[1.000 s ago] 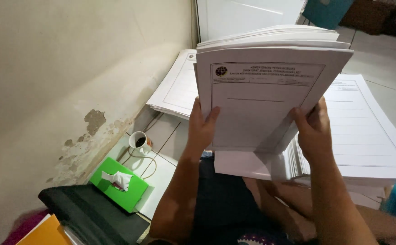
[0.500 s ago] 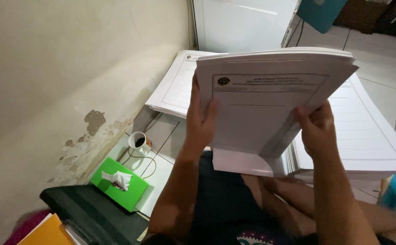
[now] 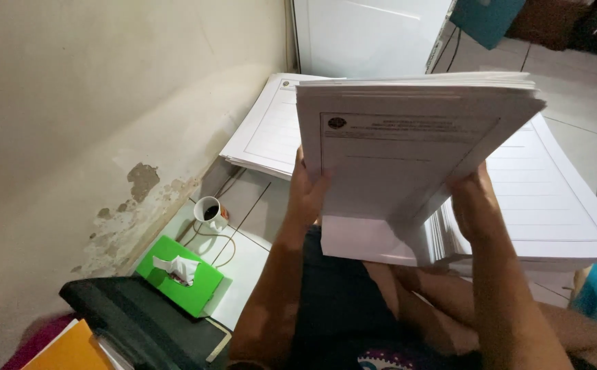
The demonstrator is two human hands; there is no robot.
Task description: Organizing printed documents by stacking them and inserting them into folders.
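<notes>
Green tissue box (image 3: pixel 179 275), mug (image 3: pixel 209 212) beside left hand (image 3: pixel 307 195); paper stack (image 3: pixel 408 164) blocks floor.

Paper stack (image 3: pixel 408 157): matt white, smooth sheets. Wall (image 3: pixel 93 103), left of frame: matt paint, flaking rough. Floor tiles (image 3: pixel 586 89): glossy. Tissue box (image 3: pixel 179 274): smooth green plastic.

Left hand (image 3: pixel 307 195) raised in front of chest, fingers curled up around lower left edge of paper stack (image 3: pixel 408 147), thumb on near face, grip closed. Left forearm runs up from lower centre, elbow bent. Right hand (image 3: pixel 473 202) at same height, well apart from left, clamped on stack's lower right corner, knuckles toward camera. Right forearm rises steeply from bottom right. Bare thighs below, knees bent.
</notes>
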